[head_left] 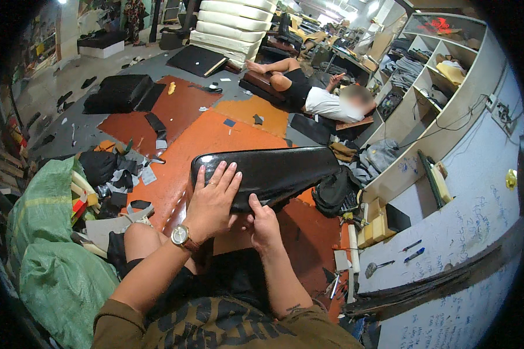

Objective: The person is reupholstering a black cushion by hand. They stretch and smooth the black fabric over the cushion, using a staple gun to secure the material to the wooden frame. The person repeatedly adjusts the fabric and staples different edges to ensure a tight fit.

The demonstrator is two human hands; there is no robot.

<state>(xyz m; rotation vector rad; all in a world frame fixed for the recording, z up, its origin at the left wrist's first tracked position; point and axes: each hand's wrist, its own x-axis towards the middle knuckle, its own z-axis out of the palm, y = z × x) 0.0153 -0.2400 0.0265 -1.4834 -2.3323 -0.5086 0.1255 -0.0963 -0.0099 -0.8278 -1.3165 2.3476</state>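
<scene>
Across my lap lies a long padded seat, shaped like a motorcycle seat, in glossy black covering. It is broad at the left and tapers to the right. My left hand, with a watch on its wrist, rests on its near left part, fingers stretched out over the top. Gripping the near edge is my right hand, its thumb up against the side and its other fingers curled beneath. Those fingertips are partly hidden, and so is the underside of the seat.
Orange sheeting with scraps covers the floor ahead. A green sack bulges at my left; shelves full of cloth line the right. Further off, a person lies on the floor near stacked white cushions. A black bag sits by the seat's tip.
</scene>
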